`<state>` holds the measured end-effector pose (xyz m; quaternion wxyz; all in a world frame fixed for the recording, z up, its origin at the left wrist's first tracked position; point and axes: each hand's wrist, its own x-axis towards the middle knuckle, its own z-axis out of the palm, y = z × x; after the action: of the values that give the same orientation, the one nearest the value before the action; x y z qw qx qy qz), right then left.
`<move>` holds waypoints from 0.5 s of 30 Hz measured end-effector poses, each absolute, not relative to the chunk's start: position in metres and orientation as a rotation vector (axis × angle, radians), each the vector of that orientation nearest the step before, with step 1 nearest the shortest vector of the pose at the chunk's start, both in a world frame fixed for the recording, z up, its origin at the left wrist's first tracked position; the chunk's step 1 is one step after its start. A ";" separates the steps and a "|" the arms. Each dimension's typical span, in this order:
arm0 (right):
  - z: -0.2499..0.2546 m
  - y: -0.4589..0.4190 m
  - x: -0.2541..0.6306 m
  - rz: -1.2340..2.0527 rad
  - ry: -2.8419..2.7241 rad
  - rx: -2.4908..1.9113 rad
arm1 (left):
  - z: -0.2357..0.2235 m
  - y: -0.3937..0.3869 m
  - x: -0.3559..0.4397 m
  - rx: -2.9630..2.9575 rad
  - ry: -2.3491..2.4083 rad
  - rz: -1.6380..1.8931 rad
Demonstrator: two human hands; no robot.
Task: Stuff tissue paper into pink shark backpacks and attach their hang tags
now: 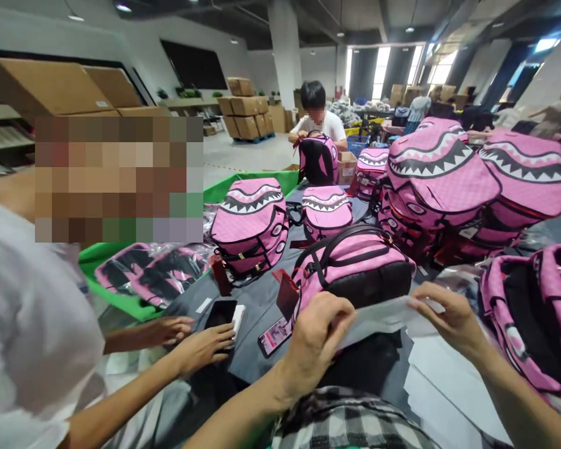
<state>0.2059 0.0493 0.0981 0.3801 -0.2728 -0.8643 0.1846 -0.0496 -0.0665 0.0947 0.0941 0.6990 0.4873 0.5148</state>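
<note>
Between my two hands stretches a thin, whitish, slightly see-through sheet (378, 318); whether it is paper or plastic I cannot tell. My left hand (318, 330) pinches its left end, and my right hand (449, 312) pinches its right end between thumb and fingers. Just behind the sheet lies a pink and black backpack (355, 268), its black panel facing me and a dark red tag (287, 296) at its left. Loose white sheets (449, 393) lie below my right hand. A phone with a lit screen (274, 337) rests left of my left hand.
A co-worker (37, 324) at left has both hands near a dark phone (220, 313) and a small white object. Pink shark-mouth backpacks (250, 218) stand around the grey table, with a taller pile (439, 174) at right. A green-edged bin (121, 296) holds wrapped bags. Another person (330, 125) handles a backpack opposite.
</note>
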 end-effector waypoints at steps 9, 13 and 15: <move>0.210 0.159 0.113 0.365 -2.599 -0.528 | 0.116 0.014 -0.105 1.071 1.350 1.898; 0.213 0.196 0.087 0.614 -2.796 -0.520 | 0.105 0.028 -0.112 0.899 1.290 1.761; 0.207 0.205 0.083 0.681 -2.840 -0.539 | 0.104 0.027 -0.112 0.925 1.344 1.763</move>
<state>0.0827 0.2048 0.2068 0.0857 -0.1808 -0.9528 0.2285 -0.1116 0.0270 0.1041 0.3613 0.3591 0.5218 0.6843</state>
